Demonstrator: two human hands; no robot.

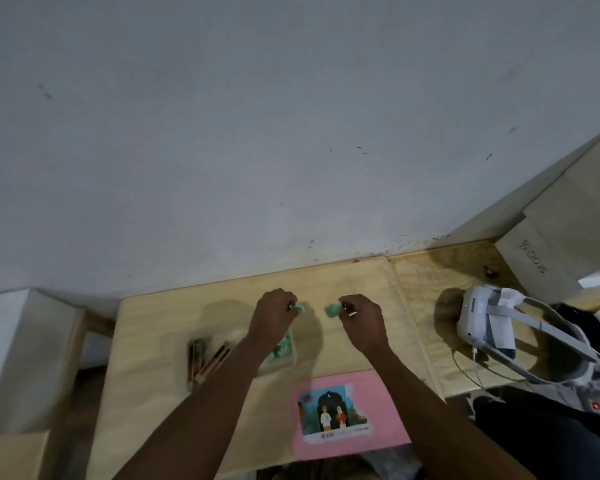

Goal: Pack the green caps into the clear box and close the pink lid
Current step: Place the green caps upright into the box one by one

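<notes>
Two hands, two green caps held, one clear box, one pink lid

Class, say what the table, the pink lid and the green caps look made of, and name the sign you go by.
Table: pale unpainted wood, probably plywood; curving grain shows. Lid: smooth matte pink, likely plastic, though card is possible; a printed sticker lies flat on it. Caps: mint green, dull; too blurred to tell, perhaps plastic or rubber.

- Clear box mostly hidden under the left forearm; green caps inside blur beyond counting.
- Left hand covers most of the cap in its grip.
</notes>
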